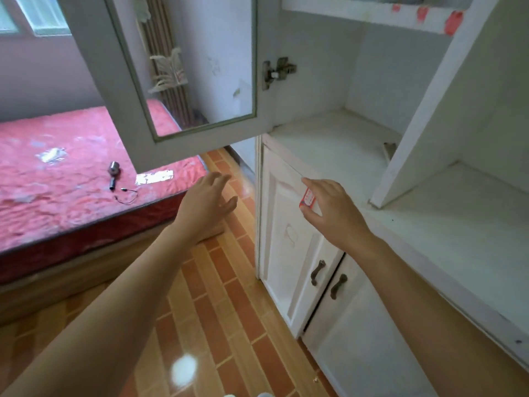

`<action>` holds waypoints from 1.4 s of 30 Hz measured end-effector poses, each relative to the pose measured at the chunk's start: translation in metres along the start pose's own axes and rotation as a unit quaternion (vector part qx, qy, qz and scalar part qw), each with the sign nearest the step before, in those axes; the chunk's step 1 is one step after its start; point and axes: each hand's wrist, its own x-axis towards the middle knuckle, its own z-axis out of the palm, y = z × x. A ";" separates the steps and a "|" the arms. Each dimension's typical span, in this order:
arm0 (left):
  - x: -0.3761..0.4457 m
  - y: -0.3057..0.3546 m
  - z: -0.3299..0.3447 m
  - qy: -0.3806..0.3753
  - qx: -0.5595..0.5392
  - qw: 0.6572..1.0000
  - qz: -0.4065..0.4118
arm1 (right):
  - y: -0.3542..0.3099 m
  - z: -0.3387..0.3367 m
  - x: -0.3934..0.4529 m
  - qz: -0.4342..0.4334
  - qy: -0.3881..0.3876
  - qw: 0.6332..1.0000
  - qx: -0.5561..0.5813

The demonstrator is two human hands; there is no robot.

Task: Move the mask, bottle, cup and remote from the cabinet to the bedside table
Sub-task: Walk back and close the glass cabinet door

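Observation:
No mask, bottle, cup or remote shows in this view. The white cabinet stands at the right with its glass door swung open to the left. Its open shelf holds only a small dark scrap beside the divider. My left hand reaches forward below the glass door's bottom edge, fingers apart and holding nothing. My right hand hovers at the shelf's front edge, fingers spread around a red-and-white sticker that seems stuck to the edge.
A bed with a red mattress fills the left; a small metal object with a thin cable lies on it. Brick-pattern floor runs between bed and cabinet. Two lower cabinet doors with dark handles are closed.

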 end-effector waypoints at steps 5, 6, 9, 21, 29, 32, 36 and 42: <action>-0.011 -0.016 -0.015 0.030 0.010 0.998 -0.058 | -0.014 0.007 0.022 -0.050 -0.023 0.998 0.006; -0.013 -0.022 -0.019 0.037 0.012 0.997 -0.067 | -0.018 0.008 0.027 -0.061 -0.027 0.998 0.007; -0.017 -0.041 -0.030 0.063 0.014 0.993 -0.095 | -0.035 0.011 0.046 -0.092 -0.031 0.995 0.018; 0.007 -0.129 -0.070 0.106 -0.059 0.970 -0.212 | -0.102 0.051 0.139 -0.135 -0.048 0.988 0.066; 0.049 -0.146 -0.061 0.136 -0.147 0.966 -0.162 | -0.114 0.085 0.174 -0.111 -0.110 0.987 0.023; 0.051 -0.156 -0.055 0.154 -0.183 0.959 -0.151 | -0.118 0.095 0.181 -0.102 -0.129 0.986 -0.006; 0.056 -0.169 -0.058 0.154 -0.192 0.958 -0.148 | -0.124 0.107 0.187 -0.088 -0.137 0.986 -0.019; 0.057 -0.178 -0.062 0.168 -0.203 0.954 -0.141 | -0.133 0.117 0.187 -0.083 -0.137 0.987 -0.009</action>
